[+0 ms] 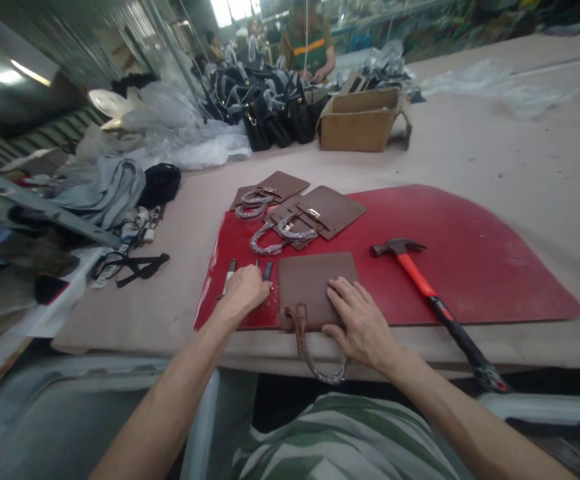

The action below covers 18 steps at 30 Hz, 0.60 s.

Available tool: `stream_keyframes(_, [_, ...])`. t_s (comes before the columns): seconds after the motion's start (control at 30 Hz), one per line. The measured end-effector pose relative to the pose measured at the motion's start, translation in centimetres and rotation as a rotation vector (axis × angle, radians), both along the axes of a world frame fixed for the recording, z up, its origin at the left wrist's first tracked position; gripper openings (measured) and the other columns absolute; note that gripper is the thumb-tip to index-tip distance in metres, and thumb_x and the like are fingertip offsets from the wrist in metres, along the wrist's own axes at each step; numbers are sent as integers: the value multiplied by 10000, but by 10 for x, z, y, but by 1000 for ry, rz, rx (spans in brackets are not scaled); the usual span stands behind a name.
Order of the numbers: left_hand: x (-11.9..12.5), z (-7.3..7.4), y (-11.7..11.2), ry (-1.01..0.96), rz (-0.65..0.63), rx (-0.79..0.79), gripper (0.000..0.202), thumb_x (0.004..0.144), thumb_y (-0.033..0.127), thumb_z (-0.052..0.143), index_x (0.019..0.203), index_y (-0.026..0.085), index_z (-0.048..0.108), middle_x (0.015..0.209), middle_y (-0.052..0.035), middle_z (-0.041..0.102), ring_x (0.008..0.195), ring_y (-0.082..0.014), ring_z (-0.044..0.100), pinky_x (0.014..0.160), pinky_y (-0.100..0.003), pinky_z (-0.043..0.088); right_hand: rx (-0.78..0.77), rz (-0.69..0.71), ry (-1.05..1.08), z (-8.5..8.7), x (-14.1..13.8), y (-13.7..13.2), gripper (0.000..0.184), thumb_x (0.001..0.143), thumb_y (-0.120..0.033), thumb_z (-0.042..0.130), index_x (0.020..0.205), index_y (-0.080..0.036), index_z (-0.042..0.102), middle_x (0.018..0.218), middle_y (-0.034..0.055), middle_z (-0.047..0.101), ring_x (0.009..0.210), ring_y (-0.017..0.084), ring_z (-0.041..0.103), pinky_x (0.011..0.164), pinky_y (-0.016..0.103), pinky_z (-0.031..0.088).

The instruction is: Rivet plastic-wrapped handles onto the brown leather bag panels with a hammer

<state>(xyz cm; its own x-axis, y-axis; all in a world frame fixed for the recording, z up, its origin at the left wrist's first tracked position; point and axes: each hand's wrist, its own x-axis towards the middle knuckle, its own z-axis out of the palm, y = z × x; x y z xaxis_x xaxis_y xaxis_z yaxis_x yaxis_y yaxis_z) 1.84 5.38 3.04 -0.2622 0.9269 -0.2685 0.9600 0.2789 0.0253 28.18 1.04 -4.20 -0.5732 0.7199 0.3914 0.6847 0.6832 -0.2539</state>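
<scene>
A brown leather bag panel [315, 283] lies on a red board [475, 267], its wrapped handle [320, 373] hanging past the table's front edge. My right hand [363, 323] rests flat across the panel's right side, fingers stretched out. To the left of the panel, my left hand [245, 287] reaches down among small hand tools, fingers curled together; whatever they grip is hidden. One dark-handled tool [269, 270] shows just beyond those fingers. On the right, a hammer [417, 273] with a red and black handle lies across the board, its end sticking out over the edge.
Several more brown panels with wrapped handles [340, 210] lie behind. Farther back stand a cardboard box [355, 127] and several black bags [270, 123], with a co-worker [310, 50] beyond. Clear plastic [170, 127], black straps [143, 267] and cloth crowd the left side.
</scene>
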Motion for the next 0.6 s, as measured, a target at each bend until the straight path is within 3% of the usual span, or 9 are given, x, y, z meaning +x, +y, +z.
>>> stream_keyframes(0.17, [-6,-1,4,-96,33,19,200,764,346,622,691,190,723,772,-127,752,839,-289,723,706,-323,510,-30,-6,3,5,-1,-2,629,845,-340,691,1367,-33,523,1464,237,492,1388,382,415,1167,574,333])
stream_keyframes(0.23, [-10,0,0,-246,75,95,204,765,359,626,679,188,697,688,-80,726,738,-243,703,646,-296,493,-44,-6,11,6,-1,-2,620,843,-331,692,1368,-45,525,1465,232,494,1393,379,411,1169,576,330])
stream_keyframes(0.33, [-16,-1,-13,-621,160,238,261,771,423,627,727,169,665,600,-28,669,574,-174,635,532,-251,461,-60,-7,25,7,0,-3,605,845,-323,687,1365,-57,530,1463,228,499,1396,378,410,1167,580,331])
stream_keyframes(0.47, [-20,-17,-31,-1079,266,436,364,731,483,682,811,133,620,716,-48,700,488,-114,577,422,-205,411,-62,-7,22,7,0,-2,615,840,-333,698,1356,-42,534,1460,233,499,1386,384,417,1171,573,325])
stream_keyframes(0.6, [-12,-38,-43,-1210,316,594,387,725,442,719,909,133,574,775,-52,715,508,-112,619,449,-204,478,-57,-1,21,6,0,-1,625,831,-335,709,1347,-28,537,1456,238,499,1384,387,416,1173,570,321])
